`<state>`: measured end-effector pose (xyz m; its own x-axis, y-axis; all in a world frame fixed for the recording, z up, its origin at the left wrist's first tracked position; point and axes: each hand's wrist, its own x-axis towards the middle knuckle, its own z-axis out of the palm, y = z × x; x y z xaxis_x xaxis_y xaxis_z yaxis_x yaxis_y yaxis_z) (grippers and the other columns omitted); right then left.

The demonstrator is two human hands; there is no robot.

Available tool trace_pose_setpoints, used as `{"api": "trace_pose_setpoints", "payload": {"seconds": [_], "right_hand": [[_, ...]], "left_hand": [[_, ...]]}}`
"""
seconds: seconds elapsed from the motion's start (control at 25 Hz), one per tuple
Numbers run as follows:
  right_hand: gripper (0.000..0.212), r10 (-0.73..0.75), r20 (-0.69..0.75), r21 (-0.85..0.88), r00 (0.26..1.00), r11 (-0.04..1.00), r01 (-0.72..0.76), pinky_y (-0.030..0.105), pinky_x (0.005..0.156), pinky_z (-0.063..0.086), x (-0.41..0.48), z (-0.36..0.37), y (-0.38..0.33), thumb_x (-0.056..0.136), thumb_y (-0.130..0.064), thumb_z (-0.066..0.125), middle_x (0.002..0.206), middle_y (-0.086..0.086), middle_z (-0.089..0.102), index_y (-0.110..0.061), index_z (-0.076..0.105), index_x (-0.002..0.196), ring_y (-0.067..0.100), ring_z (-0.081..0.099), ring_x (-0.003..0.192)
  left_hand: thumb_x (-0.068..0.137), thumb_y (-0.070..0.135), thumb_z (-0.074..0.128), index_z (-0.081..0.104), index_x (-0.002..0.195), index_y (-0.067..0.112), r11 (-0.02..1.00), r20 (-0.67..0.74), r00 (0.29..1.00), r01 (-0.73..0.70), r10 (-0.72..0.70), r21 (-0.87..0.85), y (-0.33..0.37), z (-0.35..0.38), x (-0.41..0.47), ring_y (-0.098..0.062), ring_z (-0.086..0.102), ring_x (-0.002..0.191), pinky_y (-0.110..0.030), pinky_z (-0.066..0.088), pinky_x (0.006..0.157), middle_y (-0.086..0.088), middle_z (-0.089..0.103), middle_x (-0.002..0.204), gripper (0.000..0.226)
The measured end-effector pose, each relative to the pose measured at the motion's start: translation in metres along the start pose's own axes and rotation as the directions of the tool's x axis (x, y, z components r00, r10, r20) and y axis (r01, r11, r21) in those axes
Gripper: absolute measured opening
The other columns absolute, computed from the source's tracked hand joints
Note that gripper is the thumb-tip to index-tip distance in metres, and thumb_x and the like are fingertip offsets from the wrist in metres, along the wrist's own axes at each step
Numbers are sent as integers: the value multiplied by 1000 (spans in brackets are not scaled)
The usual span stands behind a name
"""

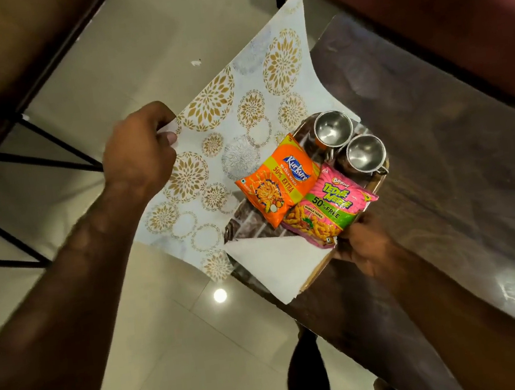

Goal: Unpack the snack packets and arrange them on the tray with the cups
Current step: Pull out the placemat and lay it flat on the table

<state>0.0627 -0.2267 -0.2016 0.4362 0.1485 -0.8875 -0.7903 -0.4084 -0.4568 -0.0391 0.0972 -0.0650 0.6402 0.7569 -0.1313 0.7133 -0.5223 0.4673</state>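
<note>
Head view, single moment. We note the left hand (139,151) pinching one corner of the patterned wrapping paper (232,113), thumb on top, so that the sheet is lifted out over the floor (166,305) beyond the tabletop (445,186); we judge this is to peel the wrapper clear of the load. The right hand (367,245) holds the near rim of the tray (317,271), fingers hidden beneath it, probably to steady the tray against the pull. Tray contents: two steel cups, both empty, the far cup (332,127) touching or just beside the near cup (365,151) at the far end; the orange packet (277,180) lies flat beside them, and the pink packet (330,208) overlaps its lower corner, close to the right hand. Both packets are sealed and already on the tray. A folded white flap of the paper covers the tray's near corner, so in our judgement the unwrapping is nearly done and the sheet is not yet free.
</note>
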Motion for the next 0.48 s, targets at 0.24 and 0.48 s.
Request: {"api": "trace_pose_setpoints", "payload": {"seconds": [0.24,0.48], "right_hand": [[31,38,-18,-39,999,998,-39,47,79,60,0,-7,0,98,2,53,118,22,72,-7,59,127,31,68,95],[33,-146,-176,-460,973,886,50,42,95,53,-40,-61,-19,92,-3,59,112,12,59,-13,63,123,27,58,101]], "left_hand": [[91,4,60,66,103,21,991,-57,995,-69,76,113,20,-49,-1,-27,64,97,-42,52,78,-4,72,109,21],[94,7,60,66,113,20,972,-97,988,-94,118,216,53,-93,-9,-36,64,107,-36,43,73,-7,73,117,24]]}}
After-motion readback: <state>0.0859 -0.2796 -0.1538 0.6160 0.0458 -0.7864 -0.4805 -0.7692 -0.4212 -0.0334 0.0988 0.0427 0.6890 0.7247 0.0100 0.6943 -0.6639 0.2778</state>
